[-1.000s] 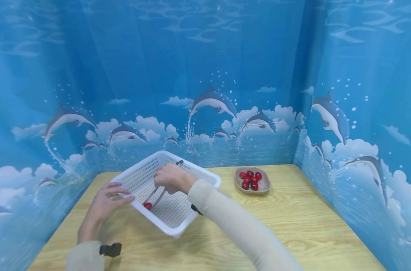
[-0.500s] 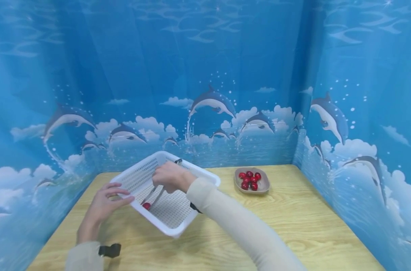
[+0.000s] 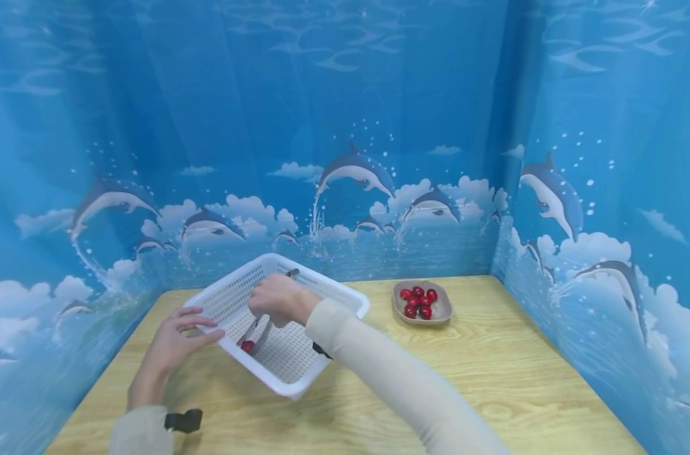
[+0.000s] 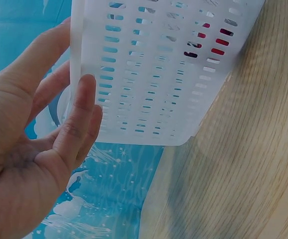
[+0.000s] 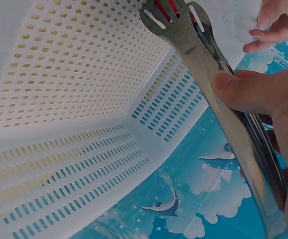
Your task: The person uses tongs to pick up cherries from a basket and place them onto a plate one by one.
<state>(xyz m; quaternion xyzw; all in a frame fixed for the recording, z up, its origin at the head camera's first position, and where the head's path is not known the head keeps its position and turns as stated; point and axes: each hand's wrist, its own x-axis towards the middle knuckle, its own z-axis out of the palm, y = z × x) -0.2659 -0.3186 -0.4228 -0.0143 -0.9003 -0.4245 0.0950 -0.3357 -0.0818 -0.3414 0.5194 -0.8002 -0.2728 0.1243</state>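
Note:
A white perforated basket (image 3: 290,360) sits tilted on the wooden table (image 3: 493,379). My left hand (image 3: 191,328) grips its left rim, thumb on the outer wall (image 4: 134,74) and fingers (image 5: 273,25) over the edge. My right hand (image 3: 277,298) reaches into the basket and holds metal tongs (image 3: 261,330), thumb pressed on the upper arm (image 5: 218,74). The tong tips (image 5: 166,17) are down at a red cherry (image 3: 247,345) on the basket floor, and red shows between them. Through the wall slots the cherry (image 4: 211,44) also shows red.
A small beige dish (image 3: 443,309) with several red cherries (image 3: 417,302) stands to the right of the basket, near the back of the table. Blue dolphin-print curtains (image 3: 351,126) close in the table on the left, back and right.
My right hand has shifted a little to the left, so the tongs stand steeper. The tips stay at the cherry. My left hand keeps its hold on the rim.

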